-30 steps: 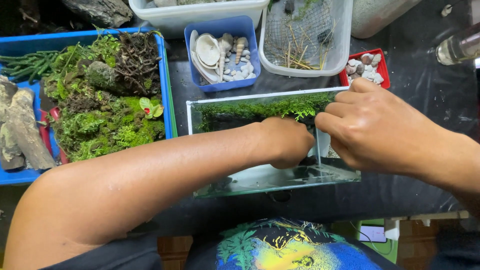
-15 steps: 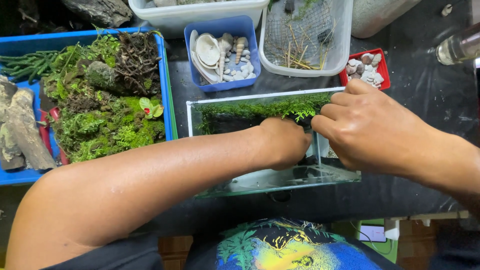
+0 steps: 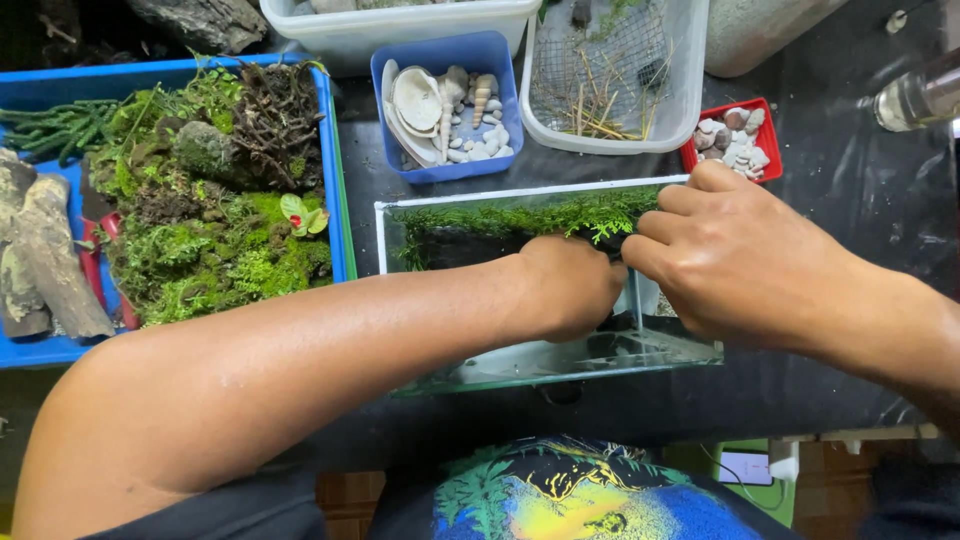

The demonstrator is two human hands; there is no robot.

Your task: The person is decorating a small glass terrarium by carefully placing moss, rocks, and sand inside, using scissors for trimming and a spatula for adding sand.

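both hands, left [image 3: 570, 285] and right [image 3: 735, 260], are clenched inside the clear rectangular glass tank [image 3: 500, 365], pressing green moss [image 3: 520, 215]; grip contents hidden; next calls for gentle tucking.

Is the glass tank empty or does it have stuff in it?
Not empty. The glass tank has green moss along its back wall, and both hands, left hand and right hand, are working inside it.
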